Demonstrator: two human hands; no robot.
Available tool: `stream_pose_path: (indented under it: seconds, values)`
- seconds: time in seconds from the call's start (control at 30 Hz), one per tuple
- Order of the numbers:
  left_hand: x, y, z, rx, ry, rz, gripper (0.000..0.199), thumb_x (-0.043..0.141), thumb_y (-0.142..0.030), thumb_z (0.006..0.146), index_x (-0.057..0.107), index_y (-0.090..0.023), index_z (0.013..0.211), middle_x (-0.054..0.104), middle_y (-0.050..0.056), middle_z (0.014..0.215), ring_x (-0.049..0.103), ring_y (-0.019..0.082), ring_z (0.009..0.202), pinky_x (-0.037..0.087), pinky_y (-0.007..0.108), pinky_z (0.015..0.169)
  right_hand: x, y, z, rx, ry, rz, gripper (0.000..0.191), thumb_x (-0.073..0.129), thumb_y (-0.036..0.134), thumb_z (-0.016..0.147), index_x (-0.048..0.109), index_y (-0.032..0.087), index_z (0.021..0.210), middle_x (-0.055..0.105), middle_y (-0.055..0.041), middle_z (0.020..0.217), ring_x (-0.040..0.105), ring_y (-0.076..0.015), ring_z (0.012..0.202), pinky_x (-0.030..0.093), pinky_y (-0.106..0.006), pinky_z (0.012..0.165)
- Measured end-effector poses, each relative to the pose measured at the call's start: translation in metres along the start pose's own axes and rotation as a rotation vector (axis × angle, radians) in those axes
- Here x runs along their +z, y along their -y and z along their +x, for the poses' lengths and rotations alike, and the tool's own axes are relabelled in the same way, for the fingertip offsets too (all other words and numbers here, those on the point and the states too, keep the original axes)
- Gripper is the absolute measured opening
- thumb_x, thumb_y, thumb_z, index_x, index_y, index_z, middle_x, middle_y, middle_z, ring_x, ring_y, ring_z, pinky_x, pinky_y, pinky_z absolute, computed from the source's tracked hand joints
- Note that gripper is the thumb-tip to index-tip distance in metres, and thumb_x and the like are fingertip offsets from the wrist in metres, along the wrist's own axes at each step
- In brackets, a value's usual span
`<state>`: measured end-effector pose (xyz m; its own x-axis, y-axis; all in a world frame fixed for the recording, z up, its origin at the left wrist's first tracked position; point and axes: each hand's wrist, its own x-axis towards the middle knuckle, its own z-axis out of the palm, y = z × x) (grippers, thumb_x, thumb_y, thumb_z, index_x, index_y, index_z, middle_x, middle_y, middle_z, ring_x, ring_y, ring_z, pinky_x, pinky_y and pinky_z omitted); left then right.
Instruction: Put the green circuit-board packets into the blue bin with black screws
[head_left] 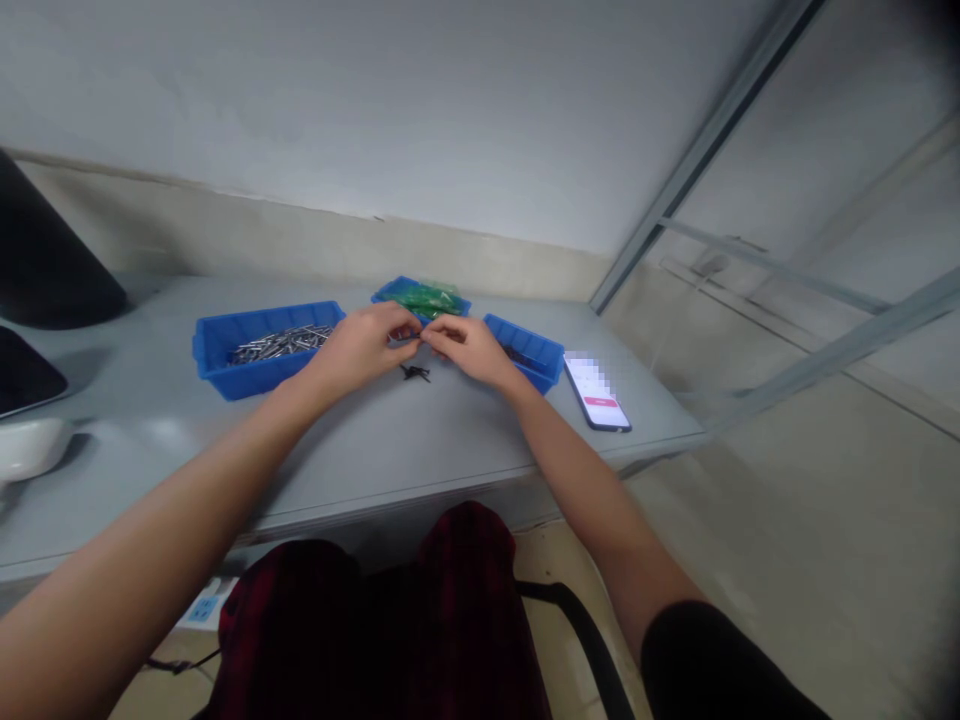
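Note:
My left hand (367,345) and my right hand (472,345) meet above the middle of the desk, fingertips close together. Both are closed in a pinch. A thin, small piece shows between the fingertips, too small to name. Just below them, several small black pieces (415,373) lie in a loose heap on the desk. Beside my left hand stands a blue bin (251,380) holding many thin silver metal pins (281,343). Partly behind my right hand is another blue bin (551,360) with small dark pieces in it.
Behind the hands, a third blue bin (390,284) holds green plastic packets (431,299). A lit phone (598,392) lies at the right of the grey desk (420,440). Left are a black cylinder (45,260) and a white case (34,447). A metal frame (697,135) rises at right.

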<state>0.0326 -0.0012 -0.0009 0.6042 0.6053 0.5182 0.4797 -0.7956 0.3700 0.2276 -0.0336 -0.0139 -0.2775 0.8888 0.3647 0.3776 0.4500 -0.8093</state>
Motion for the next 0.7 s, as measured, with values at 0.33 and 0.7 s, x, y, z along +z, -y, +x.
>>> stream_pose_path:
  seconds: [0.33, 0.7]
  values:
    - [-0.0018, -0.0015, -0.0008, -0.015, -0.004, -0.012, 0.02, 0.057, -0.026, 0.082, 0.07, -0.019, 0.096, 0.07, 0.007, 0.094, 0.064, 0.021, 0.085, 0.049, 0.031, 0.077, -0.0014, -0.0013, 0.0007, 0.015, -0.001, 0.054, 0.02, 0.056, 0.036, 0.09, 0.061, 0.019, 0.083, 0.059, 0.001, 0.072, 0.055, -0.011, 0.067, 0.043, -0.024, 0.065]
    - [-0.0018, 0.0011, -0.0004, -0.021, 0.056, 0.096, 0.021, 0.052, -0.029, 0.085, 0.067, -0.018, 0.094, 0.07, 0.008, 0.094, 0.064, 0.022, 0.084, 0.047, 0.031, 0.072, -0.0013, -0.0032, 0.001, -0.033, -0.043, 0.026, 0.024, 0.061, 0.036, 0.086, 0.061, 0.019, 0.104, 0.06, 0.0016, 0.075, 0.056, -0.0123, 0.069, 0.045, -0.026, 0.069]
